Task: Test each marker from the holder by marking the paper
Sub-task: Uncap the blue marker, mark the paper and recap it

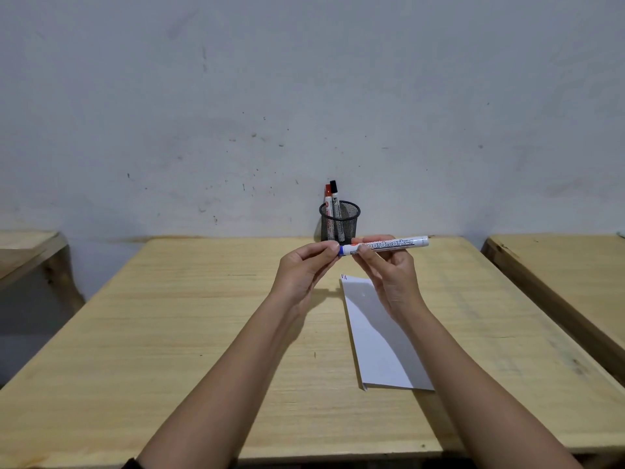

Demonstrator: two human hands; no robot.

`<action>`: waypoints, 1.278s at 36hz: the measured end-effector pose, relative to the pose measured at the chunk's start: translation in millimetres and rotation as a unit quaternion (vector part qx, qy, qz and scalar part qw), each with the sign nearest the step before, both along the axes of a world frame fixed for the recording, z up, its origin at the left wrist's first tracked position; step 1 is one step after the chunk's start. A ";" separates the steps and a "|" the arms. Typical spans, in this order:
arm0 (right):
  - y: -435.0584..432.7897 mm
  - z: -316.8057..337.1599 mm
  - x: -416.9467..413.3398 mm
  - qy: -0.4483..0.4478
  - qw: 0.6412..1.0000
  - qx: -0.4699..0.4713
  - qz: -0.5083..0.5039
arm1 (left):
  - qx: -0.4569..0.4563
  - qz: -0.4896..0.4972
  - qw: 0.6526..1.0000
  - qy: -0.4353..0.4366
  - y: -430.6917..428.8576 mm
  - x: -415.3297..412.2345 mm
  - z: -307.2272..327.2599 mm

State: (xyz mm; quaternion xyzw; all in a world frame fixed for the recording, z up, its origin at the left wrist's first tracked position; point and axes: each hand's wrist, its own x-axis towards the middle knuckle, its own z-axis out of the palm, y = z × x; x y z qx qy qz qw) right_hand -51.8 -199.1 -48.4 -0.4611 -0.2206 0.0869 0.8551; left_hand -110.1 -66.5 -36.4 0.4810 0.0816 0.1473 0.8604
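Observation:
A white board marker with a blue cap lies level in the air above the table. My right hand grips its barrel. My left hand pinches the blue cap end, which its fingers mostly hide. Below my right hand a white sheet of paper lies on the wooden table, with short marks at its far left corner. A black mesh holder stands at the table's far edge against the wall, holding a red-capped marker and a black-capped marker.
A grey scuffed wall rises behind the table. Another wooden table stands to the right across a narrow gap, and a wooden surface shows at the left.

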 end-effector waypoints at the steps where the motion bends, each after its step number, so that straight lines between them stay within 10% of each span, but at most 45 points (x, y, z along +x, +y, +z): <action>1: -1.9 0.4 -1.0 -0.002 1.000 -0.006 0.007 | 0.009 -0.003 1.000 0.005 1.6 -1.0 0.4; 11: -30.4 12.0 -9.0 0.059 0.997 0.028 0.039 | 0.064 0.026 0.998 -0.012 5.4 -6.2 21.4; 16: -44.2 17.8 -14.6 -0.026 0.989 -0.145 0.004 | 0.105 0.074 0.991 -0.028 4.8 -12.3 31.0; 27: -24.4 42.9 -23.6 -0.268 0.825 -0.492 -0.075 | 0.285 0.113 0.950 -0.061 -13.4 -1.2 50.7; 41: 8.8 58.6 71.2 -0.190 0.898 -0.336 -0.210 | 0.561 0.031 0.827 0.038 34.7 74.2 26.7; 46: 31.6 53.3 114.8 -0.169 0.917 -0.275 -0.236 | 0.536 0.028 0.841 0.063 38.7 101.5 1.8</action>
